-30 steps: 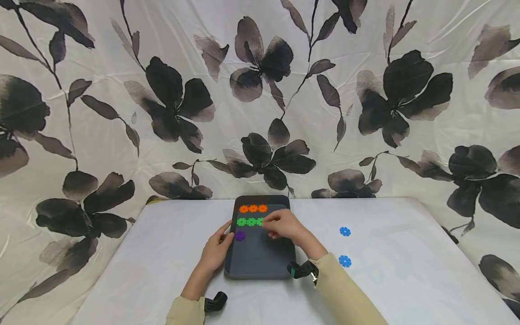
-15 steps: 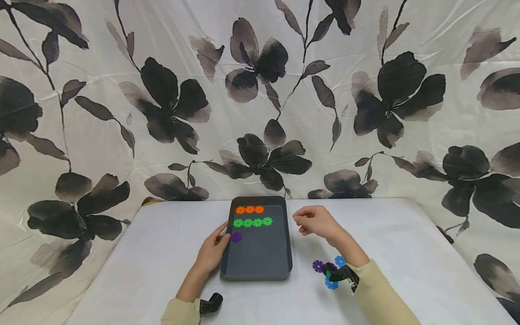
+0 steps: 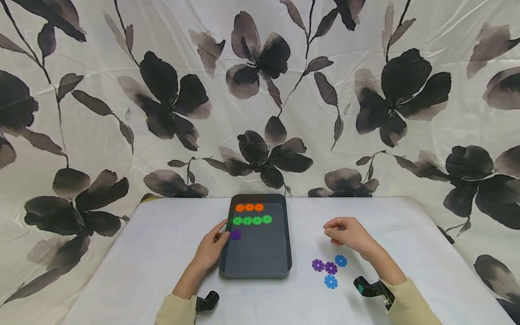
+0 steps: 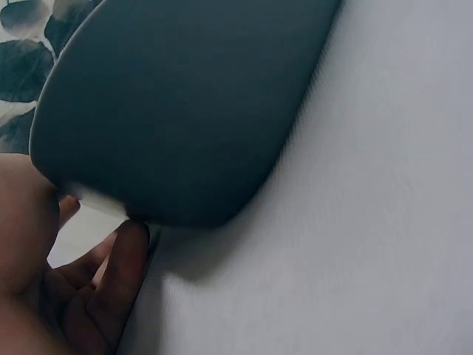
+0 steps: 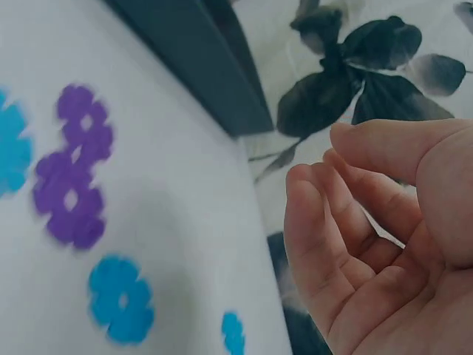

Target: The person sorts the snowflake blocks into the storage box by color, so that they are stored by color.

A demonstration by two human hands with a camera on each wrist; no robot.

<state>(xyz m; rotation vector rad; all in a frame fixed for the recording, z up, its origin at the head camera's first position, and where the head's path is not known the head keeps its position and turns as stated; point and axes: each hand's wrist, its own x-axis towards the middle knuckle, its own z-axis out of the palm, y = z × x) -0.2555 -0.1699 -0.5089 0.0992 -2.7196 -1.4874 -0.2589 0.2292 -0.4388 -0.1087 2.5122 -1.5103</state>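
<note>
My left hand [image 3: 211, 248] grips the left rim of a dark grey tray [image 3: 260, 264]; the left wrist view shows its fingers at the tray's [image 4: 185, 111] outer side. Inside the tray lie a row of three orange flower-shaped discs [image 3: 249, 207], a row of several green ones [image 3: 247, 220] and one purple disc [image 3: 235, 235] at the left. To the right of the tray, my right hand [image 3: 351, 234] hovers over the table, fingers loosely bent with nothing between them. Below it lie two purple discs [image 3: 331, 268] touching and two blue discs [image 3: 341, 260].
A third blue disc [image 5: 233, 333] shows in the right wrist view; the right hand hides it from the head view. The white table [image 3: 154, 243] ends at a flower-printed cloth [image 3: 260, 90] hung behind it. Black straps [image 3: 371, 288] sit on both wrists.
My right hand has left the green row, where a further green disc now shows, and moved right across the table. The purple discs under its arm have come into view. My left hand stays on the tray.
</note>
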